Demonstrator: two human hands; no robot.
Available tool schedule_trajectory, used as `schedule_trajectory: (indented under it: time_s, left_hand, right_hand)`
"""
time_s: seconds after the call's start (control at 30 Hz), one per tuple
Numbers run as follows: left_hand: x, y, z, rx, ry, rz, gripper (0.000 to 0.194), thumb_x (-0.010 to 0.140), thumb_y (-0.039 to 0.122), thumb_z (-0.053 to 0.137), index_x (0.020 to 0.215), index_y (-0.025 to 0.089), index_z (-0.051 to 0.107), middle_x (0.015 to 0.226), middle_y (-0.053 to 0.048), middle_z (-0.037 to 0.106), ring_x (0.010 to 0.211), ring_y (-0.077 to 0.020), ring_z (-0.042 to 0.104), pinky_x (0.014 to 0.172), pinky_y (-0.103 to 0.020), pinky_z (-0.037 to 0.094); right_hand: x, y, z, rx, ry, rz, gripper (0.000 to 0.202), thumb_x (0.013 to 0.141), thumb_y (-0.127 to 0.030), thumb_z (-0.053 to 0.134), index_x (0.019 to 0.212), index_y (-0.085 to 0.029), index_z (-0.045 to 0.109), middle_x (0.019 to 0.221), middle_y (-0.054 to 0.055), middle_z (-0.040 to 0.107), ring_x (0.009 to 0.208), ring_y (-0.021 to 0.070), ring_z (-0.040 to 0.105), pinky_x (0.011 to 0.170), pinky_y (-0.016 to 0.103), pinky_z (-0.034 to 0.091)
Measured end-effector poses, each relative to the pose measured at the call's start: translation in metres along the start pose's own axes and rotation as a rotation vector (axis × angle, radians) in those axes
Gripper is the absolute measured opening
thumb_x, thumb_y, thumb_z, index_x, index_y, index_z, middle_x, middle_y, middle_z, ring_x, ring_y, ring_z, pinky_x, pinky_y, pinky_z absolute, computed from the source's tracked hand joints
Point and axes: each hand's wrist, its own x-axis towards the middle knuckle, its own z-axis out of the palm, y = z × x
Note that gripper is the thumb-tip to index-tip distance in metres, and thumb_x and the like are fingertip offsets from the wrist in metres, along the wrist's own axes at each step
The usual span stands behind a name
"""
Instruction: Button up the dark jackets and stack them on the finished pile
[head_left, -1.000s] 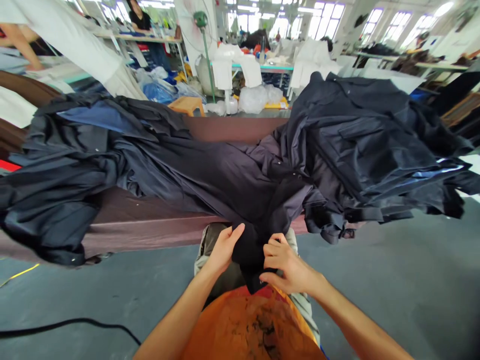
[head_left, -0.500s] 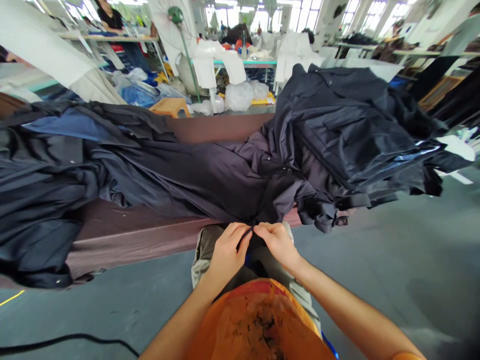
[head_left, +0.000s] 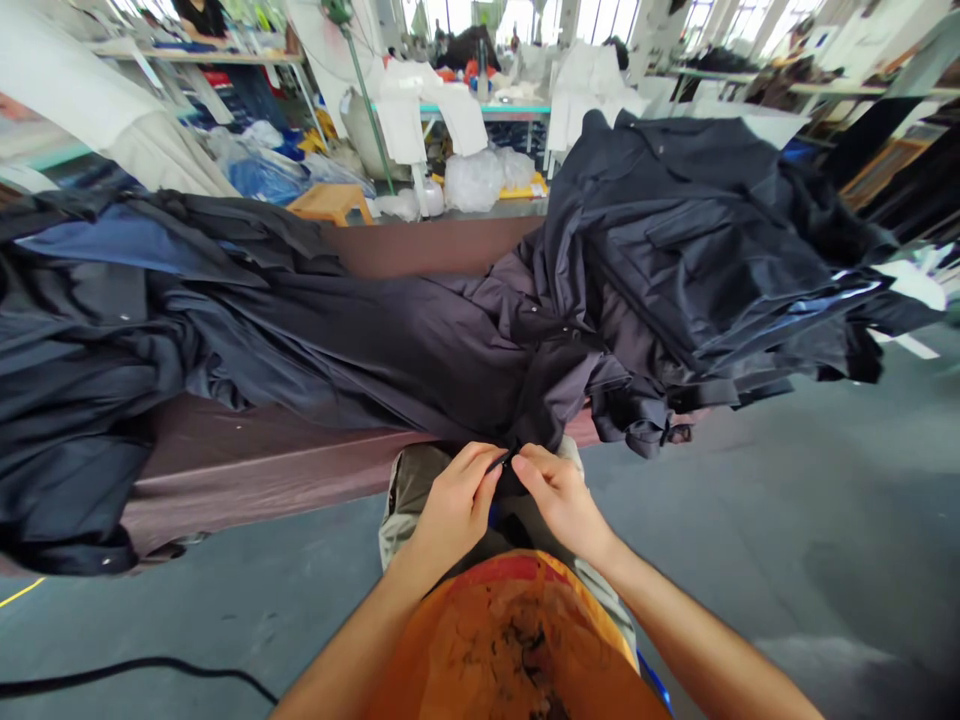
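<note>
A dark garment point(head_left: 420, 350) lies across the low cloth-covered table point(head_left: 262, 470), its near edge drawn over the front side toward my lap. My left hand point(head_left: 459, 495) pinches that edge between thumb and fingers. Close on its right, my right hand point(head_left: 556, 495) is closed on the same dark cloth, thumb and fingertips together. The two sets of fingertips almost meet. A small piece of the dark edge shows between them; its details are too small to make out.
Dark garments are heaped at the right point(head_left: 697, 230) and at the left point(head_left: 67, 340), where a blue piece shows. Beyond stand a wooden stool point(head_left: 330, 200), plastic bags point(head_left: 476, 183) and worktables with people. A black cable point(head_left: 150, 663) lies on the floor at lower left.
The view has tilted down a little, so the background sits higher. My fingertips have parted slightly, showing a bit more of the dark edge between them.
</note>
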Motion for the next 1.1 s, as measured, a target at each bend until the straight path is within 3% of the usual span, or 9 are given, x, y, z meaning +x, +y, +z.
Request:
schedule_trajectory:
  time_s: [0.2,0.37,0.53,0.67,0.83,0.93,1.1]
  left_hand:
    - [-0.004,0.003,0.003,0.029,-0.084,-0.027,0.023,0.096,0.023,0.055,0.119,0.018,0.054,0.110,-0.008,0.059,0.104,-0.0188,0.058,0.092,-0.031,0.050]
    - [-0.009,-0.007,0.012,0.000,0.016,-0.011,0.004,0.096,0.021,0.055,0.099,0.019,0.056,0.090,-0.002,0.058,0.085,-0.0152,0.058,0.077,-0.027,0.050]
    - [-0.012,-0.007,0.012,-0.077,-0.006,0.022,0.010,0.095,0.018,0.052,0.086,0.019,0.056,0.080,-0.001,0.055,0.074,-0.0138,0.053,0.067,-0.025,0.045]
    - [-0.012,0.001,0.006,-0.132,-0.042,0.038,0.015,0.097,0.023,0.051,0.083,0.018,0.056,0.078,-0.002,0.055,0.073,-0.0144,0.053,0.065,-0.026,0.043]
    - [-0.013,0.006,0.005,-0.185,-0.098,0.058,0.016,0.098,0.029,0.051,0.091,0.017,0.060,0.084,-0.005,0.062,0.079,-0.0170,0.056,0.070,-0.029,0.045]
    - [-0.015,0.006,0.008,-0.216,-0.119,0.046,0.017,0.099,0.028,0.050,0.091,0.017,0.061,0.085,-0.005,0.062,0.081,-0.0176,0.056,0.072,-0.030,0.045]
    - [-0.020,0.003,0.016,-0.239,-0.116,-0.001,0.020,0.099,0.028,0.049,0.086,0.018,0.060,0.086,-0.007,0.062,0.084,-0.0199,0.055,0.077,-0.034,0.045]
  right_hand:
    - [-0.006,0.002,0.004,-0.106,0.034,-0.018,0.041,0.104,-0.035,0.039,0.066,-0.020,0.040,0.069,-0.002,0.045,0.067,0.0132,0.042,0.067,0.029,0.035]
    - [-0.013,0.005,0.010,-0.535,0.064,-0.218,0.037,0.104,-0.023,0.035,0.069,-0.020,0.045,0.071,0.001,0.050,0.077,0.0170,0.046,0.086,0.036,0.039]
    - [-0.018,0.002,0.004,-0.860,0.086,-0.345,0.033,0.100,-0.023,0.045,0.068,-0.020,0.054,0.073,0.004,0.056,0.079,0.0194,0.047,0.105,0.049,0.034]
    - [-0.020,0.003,-0.004,-0.809,0.079,-0.385,0.030,0.098,-0.030,0.049,0.071,-0.021,0.057,0.079,0.005,0.058,0.084,0.0213,0.050,0.103,0.049,0.036]
    - [-0.021,0.006,-0.006,-0.641,0.022,-0.377,0.028,0.098,-0.040,0.045,0.102,-0.017,0.060,0.104,0.011,0.060,0.100,0.0265,0.051,0.093,0.046,0.041]
    - [-0.020,0.008,-0.003,-0.596,-0.065,-0.401,0.029,0.101,-0.035,0.038,0.092,-0.018,0.059,0.093,0.009,0.061,0.091,0.0232,0.051,0.094,0.045,0.040]
    - [-0.020,0.013,0.003,-0.583,-0.089,-0.341,0.029,0.101,-0.027,0.033,0.084,-0.019,0.054,0.082,0.006,0.059,0.082,0.0200,0.051,0.091,0.041,0.041]
